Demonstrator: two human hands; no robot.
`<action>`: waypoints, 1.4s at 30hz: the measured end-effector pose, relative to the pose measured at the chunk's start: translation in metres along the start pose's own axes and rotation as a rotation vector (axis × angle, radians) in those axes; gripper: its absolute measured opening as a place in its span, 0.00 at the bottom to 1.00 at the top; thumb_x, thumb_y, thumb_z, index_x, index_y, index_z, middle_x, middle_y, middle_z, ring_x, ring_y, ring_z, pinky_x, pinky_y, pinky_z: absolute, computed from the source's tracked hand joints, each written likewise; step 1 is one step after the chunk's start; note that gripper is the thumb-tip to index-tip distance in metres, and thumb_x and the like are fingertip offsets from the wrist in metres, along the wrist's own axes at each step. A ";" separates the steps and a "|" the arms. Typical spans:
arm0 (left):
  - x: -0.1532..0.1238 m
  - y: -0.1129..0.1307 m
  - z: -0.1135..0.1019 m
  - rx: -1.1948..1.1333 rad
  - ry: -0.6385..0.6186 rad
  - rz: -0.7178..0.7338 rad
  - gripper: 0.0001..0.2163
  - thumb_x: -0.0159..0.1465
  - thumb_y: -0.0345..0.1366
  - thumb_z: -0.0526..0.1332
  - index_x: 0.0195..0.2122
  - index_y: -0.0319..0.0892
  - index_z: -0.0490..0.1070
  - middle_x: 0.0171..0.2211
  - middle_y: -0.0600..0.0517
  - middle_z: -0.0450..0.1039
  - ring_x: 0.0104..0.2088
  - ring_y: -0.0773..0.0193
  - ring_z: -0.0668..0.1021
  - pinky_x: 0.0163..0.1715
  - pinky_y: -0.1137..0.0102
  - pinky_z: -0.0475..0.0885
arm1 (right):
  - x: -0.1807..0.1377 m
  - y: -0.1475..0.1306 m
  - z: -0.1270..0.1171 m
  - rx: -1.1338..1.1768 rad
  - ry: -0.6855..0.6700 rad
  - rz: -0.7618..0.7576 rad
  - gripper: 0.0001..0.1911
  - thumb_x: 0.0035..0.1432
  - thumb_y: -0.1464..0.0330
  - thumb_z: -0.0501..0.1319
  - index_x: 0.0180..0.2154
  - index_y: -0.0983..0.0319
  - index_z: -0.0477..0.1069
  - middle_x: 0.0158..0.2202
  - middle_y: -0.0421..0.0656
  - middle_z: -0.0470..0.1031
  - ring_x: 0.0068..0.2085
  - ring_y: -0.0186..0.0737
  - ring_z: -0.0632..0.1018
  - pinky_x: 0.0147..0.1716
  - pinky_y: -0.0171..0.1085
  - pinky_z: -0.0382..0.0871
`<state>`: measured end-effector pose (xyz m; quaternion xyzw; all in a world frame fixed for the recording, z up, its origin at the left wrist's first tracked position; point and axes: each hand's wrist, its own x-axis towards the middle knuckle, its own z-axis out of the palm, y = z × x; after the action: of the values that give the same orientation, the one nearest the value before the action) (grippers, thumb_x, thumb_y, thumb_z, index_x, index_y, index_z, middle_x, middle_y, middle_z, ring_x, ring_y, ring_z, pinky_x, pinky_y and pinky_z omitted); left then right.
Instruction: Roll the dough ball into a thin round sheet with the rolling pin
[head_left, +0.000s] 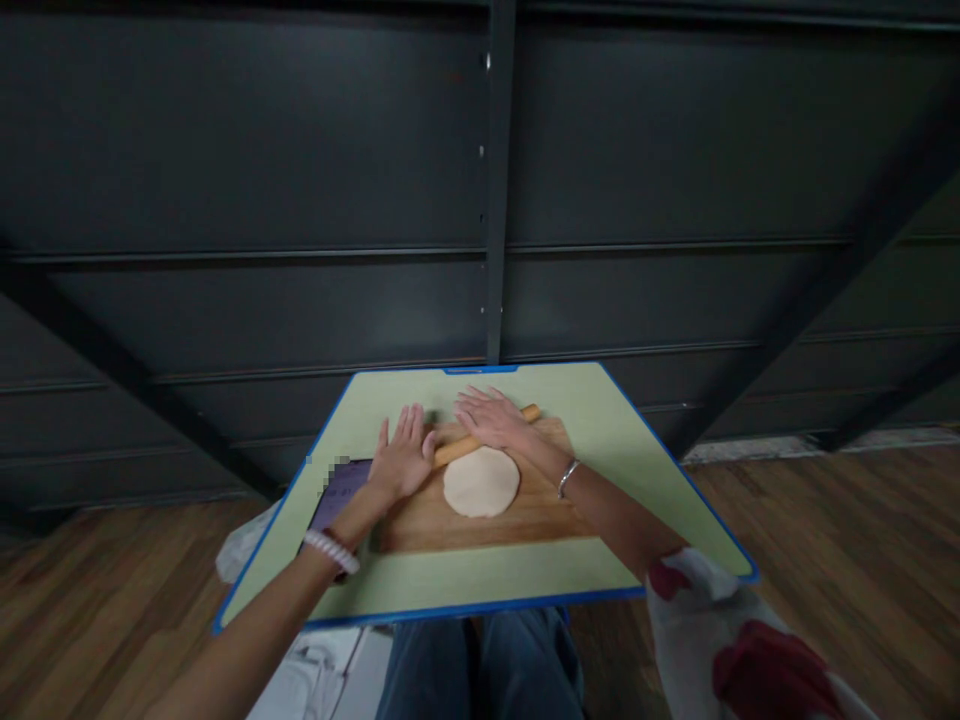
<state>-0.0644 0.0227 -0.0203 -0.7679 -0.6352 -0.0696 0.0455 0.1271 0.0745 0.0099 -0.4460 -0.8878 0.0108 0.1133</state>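
A flattened round of pale dough [481, 482] lies on a wooden board [427, 525]. Along its far edge a wooden rolling pin [459, 449] runs slantwise, its right end tilted away from me. My left hand [406, 455] rests flat at the pin's left end, fingers stretched out. Over the right part of the pin, my right hand [491, 416] lies palm down with its fingers extended. Neither hand is wrapped round the pin. The palms hide parts of the pin.
The board lies on a pale green table [562, 390] with a blue rim. A dark tablet-like item [339, 497] lies left of the board, partly under my left forearm. Dark metal panels [360, 310] rise behind the table. A white plastic bag [241, 540] is on the floor at left.
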 end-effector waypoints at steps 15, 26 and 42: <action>0.026 -0.011 -0.010 0.067 -0.097 0.128 0.26 0.67 0.39 0.37 0.65 0.36 0.48 0.67 0.45 0.45 0.67 0.58 0.45 0.63 0.51 0.39 | -0.012 -0.007 0.009 -0.002 -0.007 0.243 0.28 0.68 0.56 0.37 0.55 0.61 0.66 0.60 0.45 0.64 0.64 0.42 0.57 0.62 0.50 0.44; -0.008 -0.001 -0.021 0.008 -0.036 0.212 0.23 0.68 0.39 0.37 0.59 0.39 0.60 0.62 0.44 0.59 0.64 0.59 0.57 0.62 0.58 0.52 | -0.066 -0.041 0.007 -0.062 0.226 0.300 0.23 0.69 0.64 0.40 0.49 0.64 0.69 0.52 0.50 0.72 0.55 0.41 0.69 0.55 0.41 0.58; -0.052 -0.001 -0.023 -0.093 0.084 0.402 0.28 0.67 0.51 0.42 0.61 0.37 0.56 0.61 0.41 0.60 0.62 0.52 0.60 0.60 0.55 0.55 | -0.143 -0.085 0.003 -0.145 0.277 0.262 0.23 0.65 0.67 0.49 0.56 0.73 0.64 0.56 0.56 0.68 0.56 0.48 0.70 0.56 0.44 0.62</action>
<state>-0.0760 -0.0314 -0.0058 -0.8768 -0.4629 -0.1203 0.0497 0.1417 -0.0902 -0.0105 -0.5620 -0.7965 -0.0999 0.1994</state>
